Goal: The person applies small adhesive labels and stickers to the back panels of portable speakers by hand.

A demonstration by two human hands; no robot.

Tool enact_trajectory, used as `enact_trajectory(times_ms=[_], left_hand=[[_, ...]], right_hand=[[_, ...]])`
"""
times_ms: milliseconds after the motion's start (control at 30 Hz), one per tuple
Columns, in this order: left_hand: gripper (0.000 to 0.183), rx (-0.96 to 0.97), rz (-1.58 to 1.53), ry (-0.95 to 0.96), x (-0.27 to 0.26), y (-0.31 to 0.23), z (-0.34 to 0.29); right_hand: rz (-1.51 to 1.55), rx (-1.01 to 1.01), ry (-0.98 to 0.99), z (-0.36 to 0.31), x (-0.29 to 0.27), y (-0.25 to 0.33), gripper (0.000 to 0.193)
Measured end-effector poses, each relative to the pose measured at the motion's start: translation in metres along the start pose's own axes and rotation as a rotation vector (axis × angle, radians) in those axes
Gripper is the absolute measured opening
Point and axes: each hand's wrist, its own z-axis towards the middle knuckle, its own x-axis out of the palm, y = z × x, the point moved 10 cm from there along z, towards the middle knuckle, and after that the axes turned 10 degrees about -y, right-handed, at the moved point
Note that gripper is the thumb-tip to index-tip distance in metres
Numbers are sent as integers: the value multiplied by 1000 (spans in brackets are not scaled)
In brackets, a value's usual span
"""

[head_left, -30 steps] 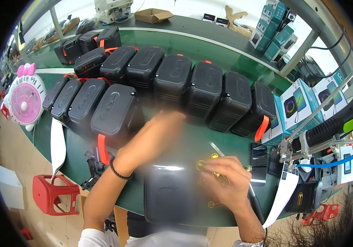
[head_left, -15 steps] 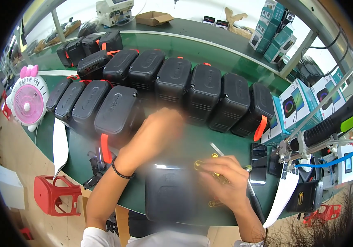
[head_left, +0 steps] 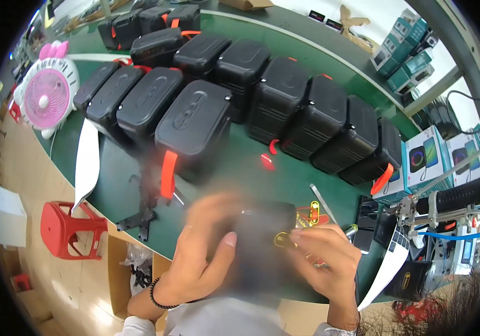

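A black box-shaped case with a smooth top lies in front of me at the near edge, partly blurred. My left hand is at its left side, thumb apart from the smeared fingers; whether it touches the case I cannot tell. My right hand pinches a small oval black sticker with a gold rim above the case's right part. Behind the right fingers lie more gold-rimmed stickers, partly hidden. Two small red pieces, one of them a red scrap, lie beyond the case.
Rows of black cases with red straps stand across the green table. Black plastic parts lie left. A phone, a clamped power driver and boxes are right. A pink fan stands far left, a red stool below.
My left hand has come back from beyond the case to its left side. The right hand still pinches a sticker near the case. The whole view has shifted.
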Motion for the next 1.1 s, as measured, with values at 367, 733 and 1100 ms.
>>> enact_trajectory(times_ms=[367, 733, 1100], left_hand=[[40, 345, 123, -131, 12, -35, -23], [12, -58, -106, -37, 7, -14, -23], [10, -187, -129, 202, 6, -7, -21]], right_hand=[[890, 479, -241, -25, 16, -16, 41], [6, -74, -222, -25, -16, 27, 39], [-286, -517, 20, -19, 2, 74, 32]])
